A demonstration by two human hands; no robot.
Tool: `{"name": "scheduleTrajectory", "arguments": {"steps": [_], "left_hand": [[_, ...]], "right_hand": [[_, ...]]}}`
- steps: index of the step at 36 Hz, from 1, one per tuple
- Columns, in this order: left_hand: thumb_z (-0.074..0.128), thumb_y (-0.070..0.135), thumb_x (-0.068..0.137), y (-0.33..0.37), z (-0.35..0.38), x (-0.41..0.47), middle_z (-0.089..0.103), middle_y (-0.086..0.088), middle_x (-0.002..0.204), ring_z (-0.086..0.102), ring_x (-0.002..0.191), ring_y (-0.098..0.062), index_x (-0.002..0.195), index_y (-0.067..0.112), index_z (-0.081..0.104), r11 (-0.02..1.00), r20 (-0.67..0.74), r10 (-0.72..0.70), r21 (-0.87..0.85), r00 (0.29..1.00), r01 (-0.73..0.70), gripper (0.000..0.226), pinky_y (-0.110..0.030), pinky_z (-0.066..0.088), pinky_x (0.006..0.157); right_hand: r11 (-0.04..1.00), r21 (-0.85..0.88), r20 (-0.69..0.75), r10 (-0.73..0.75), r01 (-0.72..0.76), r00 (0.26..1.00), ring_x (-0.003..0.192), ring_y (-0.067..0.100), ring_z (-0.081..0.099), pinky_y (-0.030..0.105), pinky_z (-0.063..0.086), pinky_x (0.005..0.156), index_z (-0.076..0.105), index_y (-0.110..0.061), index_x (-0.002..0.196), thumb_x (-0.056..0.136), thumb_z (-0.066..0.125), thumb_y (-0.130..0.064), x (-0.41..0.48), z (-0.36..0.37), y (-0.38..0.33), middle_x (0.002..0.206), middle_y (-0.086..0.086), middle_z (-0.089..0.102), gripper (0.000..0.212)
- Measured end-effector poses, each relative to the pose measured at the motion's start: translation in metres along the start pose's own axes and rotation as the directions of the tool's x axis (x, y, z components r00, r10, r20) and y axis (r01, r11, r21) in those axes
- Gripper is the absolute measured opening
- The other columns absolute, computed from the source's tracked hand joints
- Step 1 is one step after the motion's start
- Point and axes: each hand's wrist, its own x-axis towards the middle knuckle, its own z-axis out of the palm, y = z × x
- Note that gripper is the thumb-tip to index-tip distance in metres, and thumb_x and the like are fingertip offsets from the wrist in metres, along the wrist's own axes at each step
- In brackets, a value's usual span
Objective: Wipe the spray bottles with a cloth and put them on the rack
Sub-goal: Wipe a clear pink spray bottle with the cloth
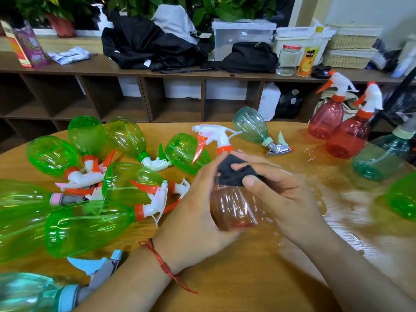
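Above the middle of the table [247,278], the left hand [198,199] is wrapped around the body of a pale red bottle [234,208]. It holds the bottle upright and a little tilted, so the shoulder is open for wiping. The right hand [281,190] pinches a dark cloth [234,174] between thumb and fingers and presses it on this shoulder, just under the orange collar. I think one hand holds the bottle steady because it is light and would slide under the cloth. The bottle looks empty; I see no liquid inside. To the left many green bottles [85,226] lie on their sides in a loose heap, probably waiting for the cloth, and they also seem empty. To the right two red bottles [326,118] stand upright close together. This may mean they are finished, but it is only my guess. A teal bottle [249,124] lies alone behind the hands. A dark frame [403,86] at the right edge could be the rack; it is too blurred to be sure. On the shelf [90,64] behind, a jar [288,60] with a red lid looks empty, a juice bottle [307,57] holds an orange drink, and I cannot tell what is in the clear box [243,34].
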Motion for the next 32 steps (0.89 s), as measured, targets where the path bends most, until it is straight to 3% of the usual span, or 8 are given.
{"name": "scheduleTrajectory", "arguments": {"steps": [3, 8, 13, 19, 24, 27, 29, 32], "left_hand": [[0.099, 0.036, 0.073, -0.001, -0.001, 0.0, 0.042, 0.019, 0.16, 0.042, 0.149, -0.003, 0.165, 0.036, 0.027, 0.997, -0.034, 0.014, 0.075, 0.999, -0.011, 0.117, -0.021, 0.038, 0.12], [0.1, 0.041, 0.069, -0.008, -0.006, 0.0, 0.045, 0.022, 0.157, 0.042, 0.148, -0.004, 0.16, 0.044, 0.035, 0.996, -0.156, -0.064, 0.047, 0.986, 0.072, 0.112, -0.035, 0.047, 0.116], [0.103, 0.034, 0.06, -0.009, -0.013, 0.007, 0.053, 0.021, 0.151, 0.052, 0.137, 0.005, 0.156, 0.034, 0.043, 0.977, -0.18, -0.157, -0.174, 0.971, 0.126, 0.113, -0.016, 0.051, 0.101], [0.099, 0.042, 0.069, -0.006, -0.003, -0.001, 0.047, 0.02, 0.158, 0.052, 0.143, -0.011, 0.159, 0.048, 0.035, 0.991, -0.117, -0.124, -0.055, 0.985, 0.118, 0.111, -0.042, 0.051, 0.114], [0.101, 0.033, 0.07, 0.005, 0.007, -0.005, 0.049, 0.024, 0.154, 0.054, 0.139, -0.001, 0.16, 0.049, 0.028, 0.997, -0.032, -0.075, -0.012, 0.997, 0.075, 0.117, -0.028, 0.048, 0.115], [0.101, 0.019, 0.071, 0.005, 0.007, -0.005, 0.046, 0.032, 0.153, 0.051, 0.14, 0.006, 0.155, 0.051, 0.029, 0.99, -0.018, -0.06, -0.128, 0.998, 0.057, 0.115, -0.017, 0.046, 0.111], [0.1, 0.013, 0.071, 0.003, 0.007, -0.005, 0.045, 0.032, 0.154, 0.05, 0.143, 0.003, 0.154, 0.048, 0.03, 0.982, -0.021, -0.053, -0.181, 0.998, 0.048, 0.115, -0.018, 0.047, 0.112], [0.102, 0.026, 0.069, 0.005, 0.004, -0.006, 0.045, 0.035, 0.151, 0.049, 0.143, 0.003, 0.153, 0.052, 0.027, 0.993, -0.028, -0.042, -0.111, 0.999, 0.038, 0.115, -0.016, 0.045, 0.113]], "right_hand": [[1.0, 0.009, 0.032, -0.012, 0.012, 0.999, 0.142, 0.019, 0.056, 0.041, 0.045, 0.118, 0.075, -0.012, 0.122, 0.098, 0.064, -0.008, -0.001, -0.003, 0.001, 0.138, -0.005, 0.071, 0.027], [0.998, -0.025, 0.107, -0.052, 0.055, 0.993, 0.145, 0.02, 0.053, 0.041, 0.04, 0.122, 0.079, -0.005, 0.108, 0.093, 0.068, -0.008, -0.003, -0.01, 0.001, 0.13, 0.001, 0.075, 0.019], [0.993, -0.051, 0.153, -0.1, 0.109, 0.983, 0.146, 0.025, 0.052, 0.054, 0.041, 0.12, 0.08, -0.012, 0.108, 0.093, 0.069, -0.006, -0.006, -0.008, 0.002, 0.129, 0.002, 0.075, 0.019], [0.978, -0.174, 0.076, -0.105, 0.117, 0.992, 0.145, 0.018, 0.052, 0.046, 0.042, 0.121, 0.075, -0.014, 0.125, 0.098, 0.067, -0.013, -0.002, -0.006, 0.005, 0.141, -0.007, 0.069, 0.028], [0.998, 0.055, -0.034, 0.03, -0.028, 0.999, 0.133, 0.019, 0.064, 0.03, 0.053, 0.106, 0.073, -0.01, 0.128, 0.102, 0.059, -0.008, 0.002, -0.004, 0.003, 0.137, -0.003, 0.071, 0.029], [0.977, 0.191, -0.057, 0.108, -0.095, 0.993, 0.129, 0.029, 0.067, 0.046, 0.055, 0.105, 0.078, -0.012, 0.125, 0.103, 0.06, -0.015, 0.004, -0.006, 0.003, 0.134, 0.008, 0.073, 0.028], [0.964, 0.241, -0.06, 0.128, -0.11, 0.99, 0.13, 0.034, 0.065, 0.057, 0.052, 0.109, 0.078, -0.015, 0.125, 0.1, 0.061, -0.022, 0.004, -0.006, 0.001, 0.135, 0.012, 0.072, 0.031], [0.957, 0.267, -0.057, 0.13, -0.11, 0.99, 0.132, 0.034, 0.064, 0.058, 0.051, 0.109, 0.077, -0.017, 0.126, 0.098, 0.063, -0.024, 0.003, -0.004, -0.001, 0.137, 0.012, 0.07, 0.033]]}}
